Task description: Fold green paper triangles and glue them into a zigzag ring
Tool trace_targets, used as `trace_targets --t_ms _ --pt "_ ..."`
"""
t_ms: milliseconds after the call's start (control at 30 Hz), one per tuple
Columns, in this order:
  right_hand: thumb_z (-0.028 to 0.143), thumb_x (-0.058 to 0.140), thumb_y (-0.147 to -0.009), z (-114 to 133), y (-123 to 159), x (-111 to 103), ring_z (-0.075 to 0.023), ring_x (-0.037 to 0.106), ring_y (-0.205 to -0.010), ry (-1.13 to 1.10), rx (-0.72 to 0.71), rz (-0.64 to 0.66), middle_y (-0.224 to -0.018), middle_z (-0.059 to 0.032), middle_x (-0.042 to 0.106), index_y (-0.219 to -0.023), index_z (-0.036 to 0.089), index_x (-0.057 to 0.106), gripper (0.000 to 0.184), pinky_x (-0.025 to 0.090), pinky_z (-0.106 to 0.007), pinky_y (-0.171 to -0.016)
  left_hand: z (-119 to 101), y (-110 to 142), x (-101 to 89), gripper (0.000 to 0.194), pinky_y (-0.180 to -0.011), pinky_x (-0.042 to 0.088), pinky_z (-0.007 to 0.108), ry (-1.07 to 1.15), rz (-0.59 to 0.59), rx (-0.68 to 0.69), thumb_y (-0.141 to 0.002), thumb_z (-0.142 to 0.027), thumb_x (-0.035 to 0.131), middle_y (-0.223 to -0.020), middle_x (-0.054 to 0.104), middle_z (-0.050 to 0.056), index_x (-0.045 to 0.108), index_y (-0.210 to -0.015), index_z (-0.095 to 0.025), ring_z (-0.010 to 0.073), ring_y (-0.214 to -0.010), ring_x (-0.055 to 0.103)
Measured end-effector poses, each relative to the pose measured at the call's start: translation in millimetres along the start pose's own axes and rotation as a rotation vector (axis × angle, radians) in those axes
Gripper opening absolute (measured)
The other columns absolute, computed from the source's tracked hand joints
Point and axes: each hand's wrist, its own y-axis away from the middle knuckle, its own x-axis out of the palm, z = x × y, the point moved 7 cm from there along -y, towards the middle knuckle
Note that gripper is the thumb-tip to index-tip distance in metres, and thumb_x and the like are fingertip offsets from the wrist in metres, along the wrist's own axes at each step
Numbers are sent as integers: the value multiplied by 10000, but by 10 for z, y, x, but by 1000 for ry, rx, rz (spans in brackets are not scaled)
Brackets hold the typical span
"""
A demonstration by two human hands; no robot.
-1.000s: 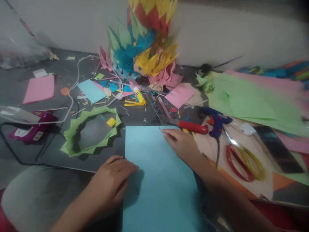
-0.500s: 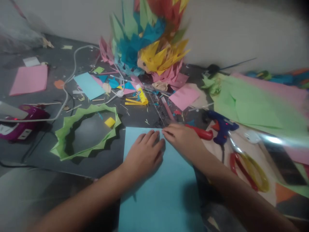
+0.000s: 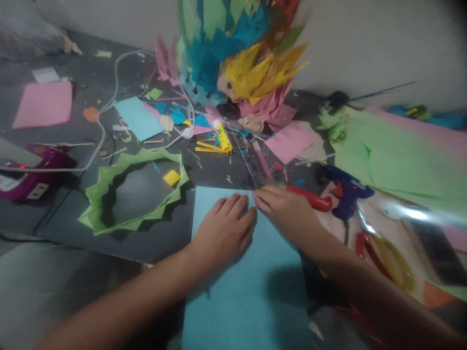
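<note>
A large light-blue sheet of paper lies in front of me and reaches over the table's near edge. My left hand rests palm down on its far part, fingers stretched forward and a little bent. At the far edge of the sheet, the fingers of my right hand are pinched together on the paper, close to the left fingertips. To the left lies a ring of folded green paper with pointed edges. Just beyond my right hand is a red-handled tool, partly hidden by that hand.
A colourful folded-paper figure stands at the back. Around it lie paper scraps and a yellow glue stick. On the right are a blue glue gun, scissors, a phone and green sheets. A purple power strip sits left.
The whole view has shifted, so things appear slightly further right and the back ones higher. Both hands keep the same places on the blue sheet.
</note>
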Motion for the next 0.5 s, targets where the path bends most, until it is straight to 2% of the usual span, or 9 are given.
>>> trace_targets --t_ms 100,300,500 --pt "111 401 -895 -6 -5 44 -174 595 -805 25 12 24 -883 -69 664 -876 172 636 244 425 -277 -645 0 1 -5 340 -974 356 441 -4 -6 0 -895 -281 421 -1332 461 140 475 -1206 -154 288 -1237 402" --pt "216 392 -928 -106 6 -12 -163 616 -767 -95 142 -128 -854 -56 673 -866 172 646 265 445 -271 -645 0 5 -2 343 -975 361 435 -20 -3 -1 -893 -286 431 -1339 461 126 480 -1209 -164 286 -1239 404" --pt "204 352 -944 -48 109 -47 -159 624 -886 -199 54 -146 -952 -68 671 -988 161 642 296 477 -258 -760 -2 -2 -5 346 -978 360 438 -25 -1 -8 -900 -289 422 -1331 471 127 476 -1220 -169 284 -1238 408"
